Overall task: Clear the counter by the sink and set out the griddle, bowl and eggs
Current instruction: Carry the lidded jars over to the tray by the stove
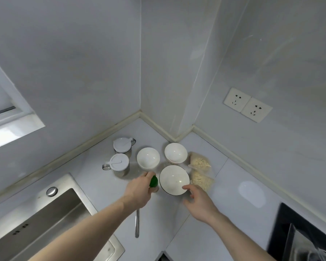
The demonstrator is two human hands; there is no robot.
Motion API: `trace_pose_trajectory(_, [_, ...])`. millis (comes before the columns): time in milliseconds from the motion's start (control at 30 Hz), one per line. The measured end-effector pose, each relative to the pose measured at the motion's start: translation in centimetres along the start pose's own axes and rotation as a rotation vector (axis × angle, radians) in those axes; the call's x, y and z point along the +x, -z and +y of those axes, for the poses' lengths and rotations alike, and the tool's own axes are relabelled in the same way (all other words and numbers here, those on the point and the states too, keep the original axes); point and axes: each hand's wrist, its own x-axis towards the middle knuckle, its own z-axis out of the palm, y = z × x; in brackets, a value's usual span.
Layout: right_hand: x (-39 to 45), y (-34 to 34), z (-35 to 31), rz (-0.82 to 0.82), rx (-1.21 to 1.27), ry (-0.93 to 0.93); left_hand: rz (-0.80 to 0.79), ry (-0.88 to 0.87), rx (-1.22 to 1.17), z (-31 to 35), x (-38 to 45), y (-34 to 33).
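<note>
The left hand (139,189) curls round a small green thing (154,181), held just left of the big bowl (174,180); what the green thing is cannot be told. The right hand (198,201) is spread and loose, holding nothing, its fingertips at the big bowl's near right rim. That bowl, white with a dark rim, sits on the counter (233,213) in the corner. Behind it stand two smaller white bowls (148,158) (175,153), and left of those two lidded jars (123,145) (119,164). Two clear bags (199,162) (202,180) of pale bits lie just right of the bowls. A metal handle (137,223) lies on the counter below the left wrist. The sink (45,223) is at lower left, sockets (247,104) are on the right wall, and a dark hob (299,232) is at lower right.
</note>
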Motion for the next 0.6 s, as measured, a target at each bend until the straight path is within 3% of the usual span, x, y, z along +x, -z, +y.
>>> trace_pose_trajectory(200, [1.0, -0.5, -1.5, 0.013, 0.017, 0.036, 0.176, 0.064, -0.090, -3.3, -3.9, 3.0])
trace_pose_trajectory(600, [1.8, -5.8, -5.7, -0.114, -0.015, 0.161, 0.152, 0.303, -0.100, -9.7, -7.2, 3.1])
